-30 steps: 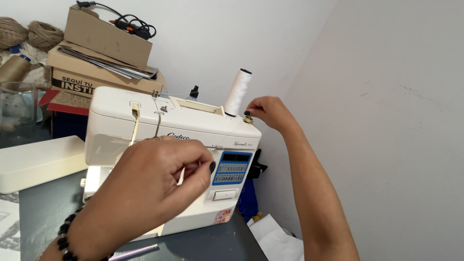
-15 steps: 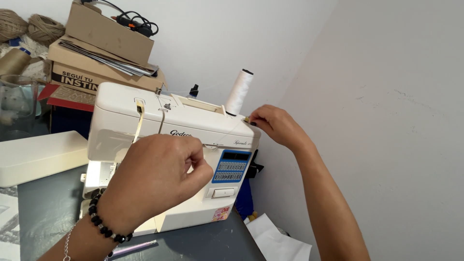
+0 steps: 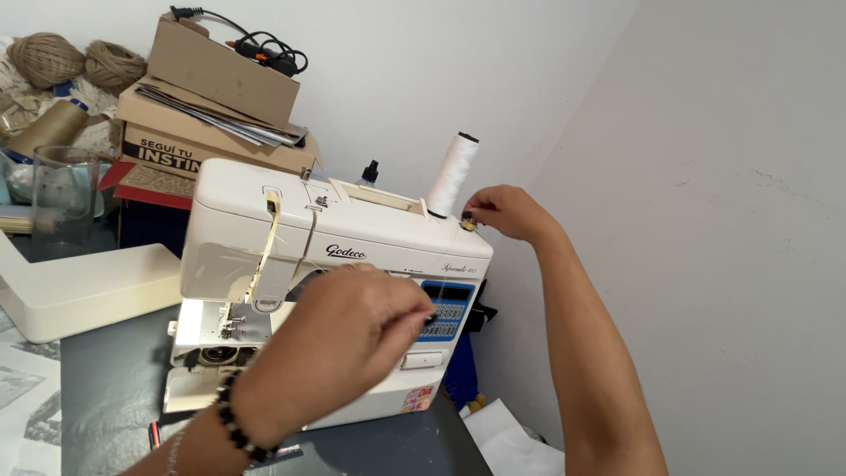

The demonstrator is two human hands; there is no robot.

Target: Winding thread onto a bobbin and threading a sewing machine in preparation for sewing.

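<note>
- Cream sewing machine (image 3: 352, 256) sits mid-frame on a dark table (image 3: 115, 388), front face turned toward the camera.
- Right hand (image 3: 507, 211) is up at the machine's top right corner, fingertips pinched on a small dark bobbin (image 3: 468, 222) sitting on the winder spot there. The hand is just right of the bobbin and touching it, with the arm running down to the lower right of the frame.
- White thread spool (image 3: 453, 174) stands upright on the machine top, just left of that bobbin and right beside the right hand's fingers.
- Left hand (image 3: 352, 330) is in the lower middle, in front of the machine's face, fingers curled together in a pinch near the blue stitch panel (image 3: 446, 310). Looks like a thin thread might be between the fingers, but I honestly can't tell.
- That wrist has a dark bead bracelet (image 3: 236, 425) on it.
- Upper left of the frame: stacked cardboard boxes (image 3: 211, 115) with a black cable (image 3: 264, 44) on top, plus balls of twine (image 3: 75, 62) in the corner.
- A cream plastic cover (image 3: 88, 286) lies on the left edge, beside the machine, with a clear glass vase (image 3: 63, 198) behind it.
</note>
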